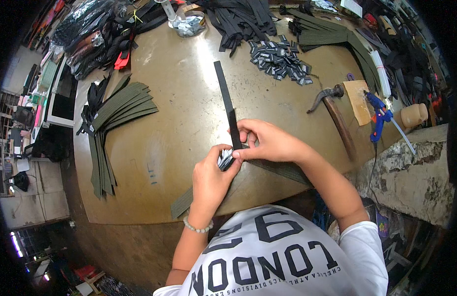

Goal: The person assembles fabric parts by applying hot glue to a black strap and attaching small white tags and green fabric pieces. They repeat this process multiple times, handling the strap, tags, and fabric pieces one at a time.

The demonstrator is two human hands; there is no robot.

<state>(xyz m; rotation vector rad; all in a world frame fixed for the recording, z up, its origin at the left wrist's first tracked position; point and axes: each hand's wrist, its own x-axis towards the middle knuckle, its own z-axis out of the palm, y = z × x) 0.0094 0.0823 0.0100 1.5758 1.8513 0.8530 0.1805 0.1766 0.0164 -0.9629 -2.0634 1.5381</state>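
Note:
My left hand is closed around a small bunch of white and dark folded labels. Beside it, my right hand pinches the lower part of a narrow black strap, which stretches away from me over the table. The two hands meet at the labels, and the right thumb rests at the strap's near end. Under both wrists lies an olive-green webbing strap; its middle is hidden by the hands. A loose pile of similar small dark labels is spread farther off, right of the strap.
Olive straps lie bundled at the left, others at the far right. A hammer, a blue glue gun and a tan pad sit on the right. Black straps and a clear bowl occupy the table's far side.

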